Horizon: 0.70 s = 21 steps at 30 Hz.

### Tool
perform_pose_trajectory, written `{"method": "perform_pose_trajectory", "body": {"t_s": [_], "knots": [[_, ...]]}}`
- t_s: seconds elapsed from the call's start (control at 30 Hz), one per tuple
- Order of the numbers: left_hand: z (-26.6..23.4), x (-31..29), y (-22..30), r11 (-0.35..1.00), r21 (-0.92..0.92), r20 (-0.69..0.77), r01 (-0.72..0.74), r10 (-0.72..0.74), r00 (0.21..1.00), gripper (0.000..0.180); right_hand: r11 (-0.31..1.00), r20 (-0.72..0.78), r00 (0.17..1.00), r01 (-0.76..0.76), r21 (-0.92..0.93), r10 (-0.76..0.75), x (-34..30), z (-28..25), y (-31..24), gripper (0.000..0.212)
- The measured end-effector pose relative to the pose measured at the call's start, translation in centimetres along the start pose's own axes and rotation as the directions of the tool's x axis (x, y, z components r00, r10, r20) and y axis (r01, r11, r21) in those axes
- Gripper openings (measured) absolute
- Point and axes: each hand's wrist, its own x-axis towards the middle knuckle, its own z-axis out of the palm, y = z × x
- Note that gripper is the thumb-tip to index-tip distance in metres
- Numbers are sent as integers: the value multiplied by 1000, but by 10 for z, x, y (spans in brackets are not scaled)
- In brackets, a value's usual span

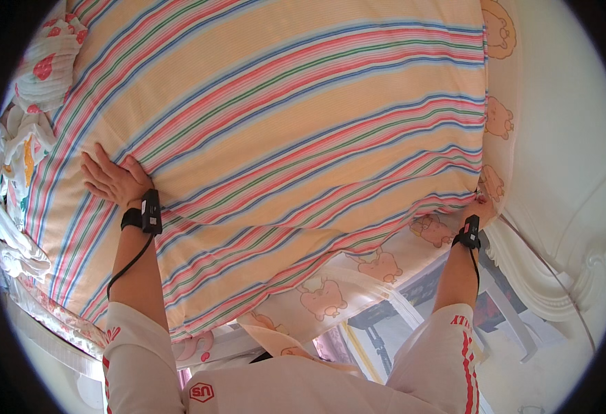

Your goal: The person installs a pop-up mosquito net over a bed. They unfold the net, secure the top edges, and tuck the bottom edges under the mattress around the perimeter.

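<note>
A striped bed sheet [303, 131] in pale orange, with pink, blue and green bands, is spread over a bed. My left hand [115, 176] lies flat on its left part, palm down and fingers spread. At the sheet's right edge, my right hand [481, 205] is closed on the near corner, where the cloth bunches into folds. Part of that hand's fingers is hidden by the cloth. Beneath the striped sheet, a pale cover [324, 298] printed with pink cartoon animals shows along the near and right sides. Each wrist wears a black strapped device with a cable.
Crumpled white cloths with coloured prints [23, 172] lie along the left side. A white carved bed frame [558, 290] curves at the right, beside a pale wall [565, 117]. Several items, partly hidden, are below the near edge of the bed.
</note>
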Motion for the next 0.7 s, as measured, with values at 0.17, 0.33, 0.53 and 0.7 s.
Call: {"method": "perform_pose_trajectory", "body": {"t_s": [0.17, 0.33, 0.53, 0.7], "knots": [[0, 0, 0, 1000, 4, -2, 0, 0, 1000, 68, 964, 72, 995, 87, -251, -71, -3, 25, -1, 33], [1, 0, -1, 1000, 1, -17, -14, 14, 1000, 69, 974, 272, 958, 144, -175, -93, -5, 29, -15, 38], [1, 1, 1, 1000, 0, -29, -11, 11, 1000, 67, 692, 635, 757, -377, 616, -152, -11, 5, -28, 21], [0, 2, -1, 1000, 10, -11, -8, 8, 1000, 66, 539, 749, 615, -555, 633, -246, 18, 47, -4, 14]]}}
